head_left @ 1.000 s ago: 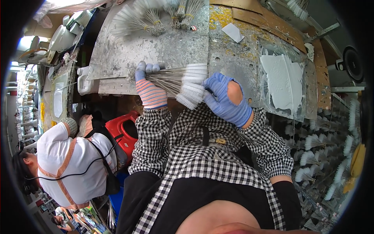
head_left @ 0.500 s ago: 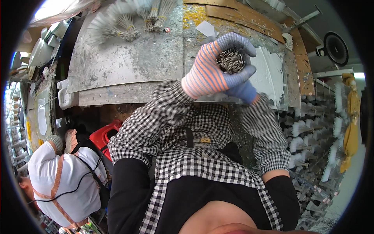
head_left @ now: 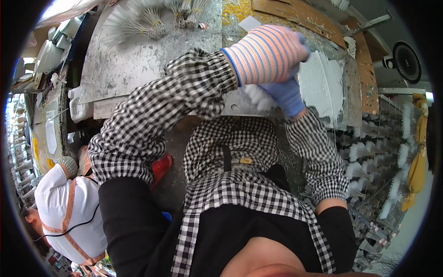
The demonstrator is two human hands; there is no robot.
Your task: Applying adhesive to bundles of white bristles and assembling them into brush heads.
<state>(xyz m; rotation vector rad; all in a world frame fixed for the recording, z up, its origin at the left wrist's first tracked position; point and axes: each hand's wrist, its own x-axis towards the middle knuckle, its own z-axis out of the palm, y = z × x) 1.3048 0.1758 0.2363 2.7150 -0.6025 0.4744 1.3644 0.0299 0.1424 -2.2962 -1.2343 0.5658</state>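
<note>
Left hand [head_left: 267,53] over right hand [head_left: 286,94] — grips hidden, cannot tell — at workbench [head_left: 134,69] front edge.

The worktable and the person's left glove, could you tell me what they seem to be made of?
The worktable looks like dull sheet metal: grey, scratched, stained. The left hand wears a glove that looks like knitted fabric, with fine ribbed orange and white stripes.

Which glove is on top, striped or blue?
The orange-and-white striped glove on the left hand is on top; it covers the solid blue glove on the right hand, which shows just beneath it.
</note>
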